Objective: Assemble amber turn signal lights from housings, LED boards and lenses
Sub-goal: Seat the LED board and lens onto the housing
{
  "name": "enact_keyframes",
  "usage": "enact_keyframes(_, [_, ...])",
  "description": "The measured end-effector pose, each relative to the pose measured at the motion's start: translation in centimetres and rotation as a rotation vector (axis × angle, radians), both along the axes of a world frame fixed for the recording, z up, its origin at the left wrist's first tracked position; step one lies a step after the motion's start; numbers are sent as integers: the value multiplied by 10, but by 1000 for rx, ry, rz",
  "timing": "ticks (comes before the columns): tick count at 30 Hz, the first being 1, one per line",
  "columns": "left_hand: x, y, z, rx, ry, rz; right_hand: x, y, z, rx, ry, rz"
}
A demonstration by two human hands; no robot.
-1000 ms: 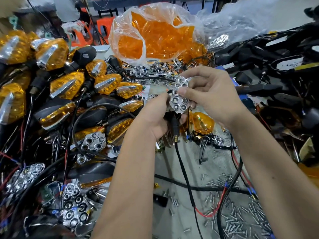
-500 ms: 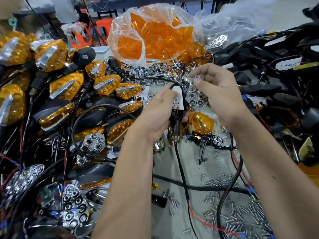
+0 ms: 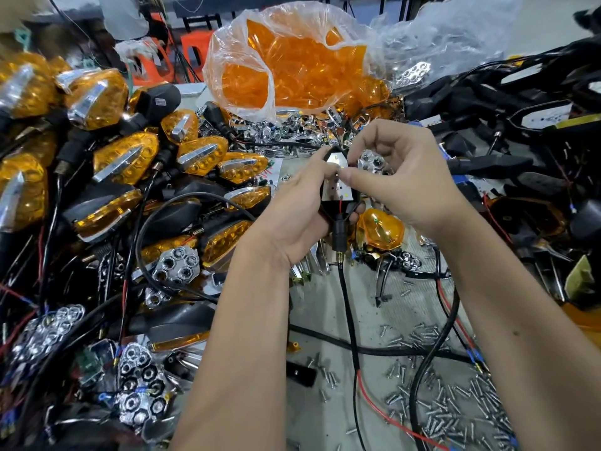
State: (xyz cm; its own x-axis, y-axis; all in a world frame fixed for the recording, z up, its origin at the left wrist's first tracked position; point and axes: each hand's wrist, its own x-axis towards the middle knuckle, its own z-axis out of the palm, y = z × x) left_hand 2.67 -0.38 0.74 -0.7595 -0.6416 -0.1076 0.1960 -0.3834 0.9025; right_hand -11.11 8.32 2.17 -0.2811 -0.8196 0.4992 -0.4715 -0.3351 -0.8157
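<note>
My left hand [image 3: 294, 206] grips a black turn signal housing [image 3: 338, 208] by its body, with its stalk and black cable hanging down. A white LED board [image 3: 336, 180] lies face up inside the housing. My right hand [image 3: 400, 177] holds a chrome honeycomb reflector [image 3: 370, 162] under its curled fingers, while its thumb and forefinger pinch at the board's right edge. A loose amber lens [image 3: 380, 229] lies on the table just below my right hand.
Finished amber signals [image 3: 123, 157] pile up on the left. A clear bag of amber lenses [image 3: 292, 70] stands behind the hands, with chrome parts [image 3: 276, 131] before it. Black housings [image 3: 520, 131] heap at right. Loose screws [image 3: 439, 402] and cables cover the near table. Chrome reflectors [image 3: 140, 395] lie at lower left.
The reflector has been lifted off the housing and drawn right into my right hand, uncovering the LED board. My right fingertips have come back onto the board.
</note>
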Motion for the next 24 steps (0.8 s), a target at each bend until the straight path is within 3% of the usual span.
enact_keyframes(6, [1,-2,1,-20,-18,-15,-1,-2,-2,13,38,-57])
enact_keyframes(9, [3,1,5,-49,-75,-8,-3,-2,0,16,-112,-47])
enact_keyframes(12, [3,1,7,76,-161,59,-6,-2,5,25,-246,48])
enact_keyframes(16, [2,1,9,191,-192,96,2,-4,5,-1,-208,139])
enact_keyframes(24, [3,1,11,247,-220,78,10,-10,0,14,-54,68])
